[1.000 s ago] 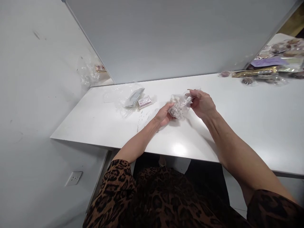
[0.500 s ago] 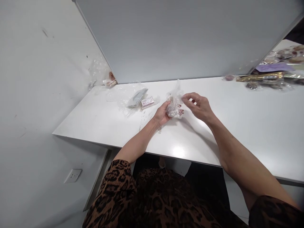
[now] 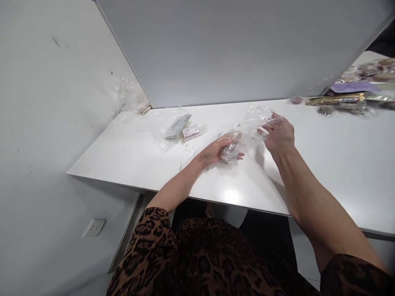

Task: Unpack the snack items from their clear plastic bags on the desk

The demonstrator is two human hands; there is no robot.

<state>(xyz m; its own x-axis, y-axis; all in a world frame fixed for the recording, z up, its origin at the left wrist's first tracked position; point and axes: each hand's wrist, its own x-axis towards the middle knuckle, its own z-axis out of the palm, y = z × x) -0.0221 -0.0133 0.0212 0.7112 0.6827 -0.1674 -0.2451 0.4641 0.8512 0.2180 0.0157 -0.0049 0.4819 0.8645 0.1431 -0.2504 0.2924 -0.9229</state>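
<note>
A: Where to look, over the white table point(image 3: 327, 168)?

B: Near its middle, between the two hands, for the clear wrapping point(image 3: 251, 123). Slanting from the left hand point(image 3: 214, 151), at the nearer end, up to the right hand point(image 3: 281, 131), at the farther end. Raised a little over the surface, by the look of the shadow below.

A: And held how?

B: Cupped in the left hand, with fingers curled around the bunched end. Caught at the other end in the bent, nearly closed fingers of the right hand.

A: Looking like?

B: Thin, see-through, crumpled and shiny, looser toward the right hand. Brownish in patches inside the bunched end; too blurred to tell more.

A: Any other containers?

B: At the far right, by the panel's edge, a heap of clear packs point(image 3: 375, 70), with brown and reddish contents, hard to make out. Beside the left hand's side of the table, a flat clear bag point(image 3: 154, 123), creased and spread out. Over part of it, a grey packet point(image 3: 178, 126), tilted. Just beside that, a small packet point(image 3: 191, 132), white and pinkish under clear film. In the corner by the wall, more crumpled plastic point(image 3: 129, 92).
</note>
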